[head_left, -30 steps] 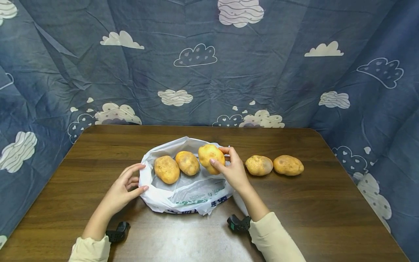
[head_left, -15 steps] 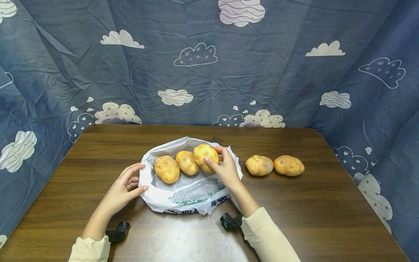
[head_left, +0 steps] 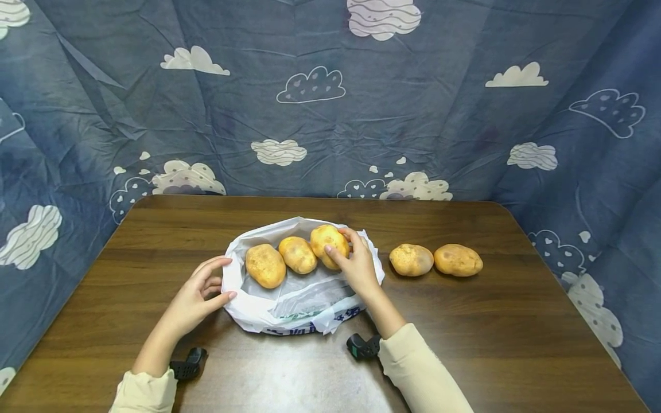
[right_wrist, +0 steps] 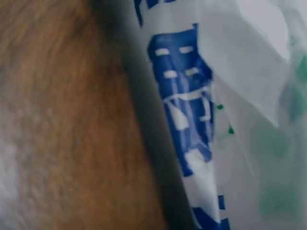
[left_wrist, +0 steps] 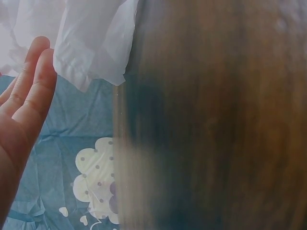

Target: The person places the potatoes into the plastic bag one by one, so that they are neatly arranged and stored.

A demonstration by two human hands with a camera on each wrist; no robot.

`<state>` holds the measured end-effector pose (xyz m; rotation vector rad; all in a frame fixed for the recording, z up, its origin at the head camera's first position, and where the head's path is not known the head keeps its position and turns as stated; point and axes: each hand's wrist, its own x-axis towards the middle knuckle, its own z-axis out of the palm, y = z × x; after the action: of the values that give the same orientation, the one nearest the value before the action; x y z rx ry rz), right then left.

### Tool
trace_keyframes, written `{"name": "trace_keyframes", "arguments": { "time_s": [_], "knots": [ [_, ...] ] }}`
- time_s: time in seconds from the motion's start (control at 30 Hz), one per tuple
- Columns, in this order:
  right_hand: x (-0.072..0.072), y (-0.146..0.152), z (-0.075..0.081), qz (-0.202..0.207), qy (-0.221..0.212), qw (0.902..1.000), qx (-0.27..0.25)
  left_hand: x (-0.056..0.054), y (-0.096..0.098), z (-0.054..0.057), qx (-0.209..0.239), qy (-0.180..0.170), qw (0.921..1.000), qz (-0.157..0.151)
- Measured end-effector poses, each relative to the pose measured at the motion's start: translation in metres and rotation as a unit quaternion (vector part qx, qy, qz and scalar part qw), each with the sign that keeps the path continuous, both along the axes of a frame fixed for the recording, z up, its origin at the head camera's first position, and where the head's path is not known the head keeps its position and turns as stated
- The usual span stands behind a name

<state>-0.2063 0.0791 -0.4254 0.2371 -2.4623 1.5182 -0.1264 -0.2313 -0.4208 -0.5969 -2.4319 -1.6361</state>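
Potato (head_left: 325, 240) gripped at the bag (head_left: 250, 312)

The right hand (head_left: 358, 267) pinches it between thumb and fingers at the bag's mouth, right side; the left hand (head_left: 192, 301), fingers loosely spread, touches the bag's left rim; two potatoes (head_left: 265, 266) lie inside; another pair (head_left: 411, 260) sits right of the bag.

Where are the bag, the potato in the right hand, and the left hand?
Bag (head_left: 250, 312), head view: its near side.
Held potato (head_left: 323, 236), head view: its visible middle.
Left hand (head_left: 193, 299), head view: its back.
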Motion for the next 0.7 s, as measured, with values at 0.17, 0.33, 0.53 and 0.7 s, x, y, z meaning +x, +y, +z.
{"name": "trace_keyframes", "arguments": {
  "time_s": [0.17,0.33,0.53,0.7],
  "knots": [
    [-0.0003,-0.0025,-0.0014,-0.013,0.011,0.9998,0.010,-0.0011,-0.0006,-0.0012,-0.004,0.008,1.0000,-0.002],
    [-0.0007,-0.0034,-0.0031,-0.015,0.022,0.9996,0.011,-0.0007,-0.0001,-0.0003,0.000,0.008,1.0000,-0.002],
    [-0.0002,0.0002,-0.0048,0.023,0.026,0.9992,0.017,0.0000,0.0002,0.0004,0.008,0.006,1.0000,-0.003],
    [0.0008,0.0049,-0.0051,0.053,0.017,0.9983,0.021,0.0001,0.0011,0.0015,0.009,0.007,0.9999,-0.004]
  ]
}}
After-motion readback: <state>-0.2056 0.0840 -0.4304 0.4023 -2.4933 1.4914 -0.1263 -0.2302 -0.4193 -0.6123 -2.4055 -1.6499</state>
